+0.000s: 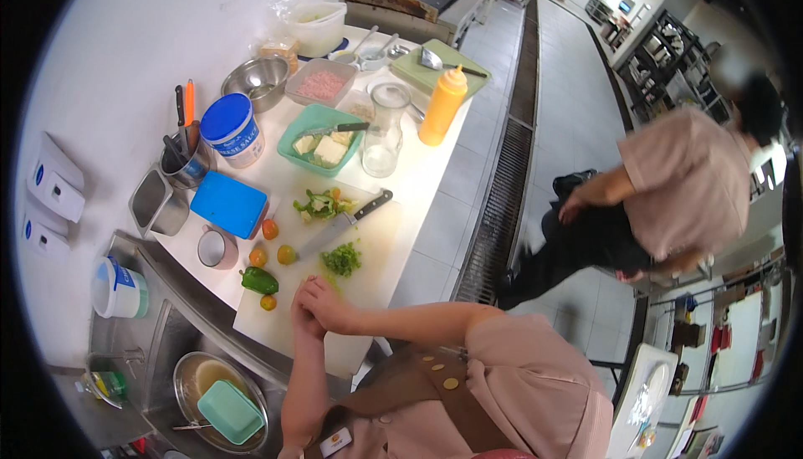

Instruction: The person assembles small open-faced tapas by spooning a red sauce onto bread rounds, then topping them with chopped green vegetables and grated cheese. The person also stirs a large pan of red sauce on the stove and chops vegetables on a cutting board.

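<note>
Left hand and right hand clasped together over near part of white rectangular cutting board, fingers curled tight; inside of clasp hidden. To their left, glossy whole green pepper, small round orange-green tomatoes around it. Just beyond hands, heap of finely chopped green pieces. Past that, black-handled steel knife lying diagonally, tip by a tomato. Farther: loose coarse green cuttings, then turquoise plastic tub with pale blocks; upright yellow squeeze bottle to its right.
</note>
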`<control>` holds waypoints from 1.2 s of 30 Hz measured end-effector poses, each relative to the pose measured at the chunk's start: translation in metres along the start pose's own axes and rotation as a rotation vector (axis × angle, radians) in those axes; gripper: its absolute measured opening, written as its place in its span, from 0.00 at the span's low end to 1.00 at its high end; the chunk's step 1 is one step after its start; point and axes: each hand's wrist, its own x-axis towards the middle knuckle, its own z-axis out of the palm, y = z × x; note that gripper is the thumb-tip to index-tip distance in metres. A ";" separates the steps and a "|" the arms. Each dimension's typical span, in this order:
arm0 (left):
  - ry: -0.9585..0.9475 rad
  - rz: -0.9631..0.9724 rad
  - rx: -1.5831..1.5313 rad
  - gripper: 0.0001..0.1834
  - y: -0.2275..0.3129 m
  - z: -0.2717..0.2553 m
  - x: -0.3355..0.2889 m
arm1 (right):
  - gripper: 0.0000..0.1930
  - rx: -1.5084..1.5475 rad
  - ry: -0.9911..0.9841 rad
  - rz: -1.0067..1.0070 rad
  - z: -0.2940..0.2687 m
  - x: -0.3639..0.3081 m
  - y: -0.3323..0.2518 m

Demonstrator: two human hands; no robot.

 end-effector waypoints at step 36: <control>-0.210 -1.624 0.530 0.13 -0.466 -0.095 -0.299 | 0.14 -1.039 0.310 1.142 -0.245 -0.425 -0.422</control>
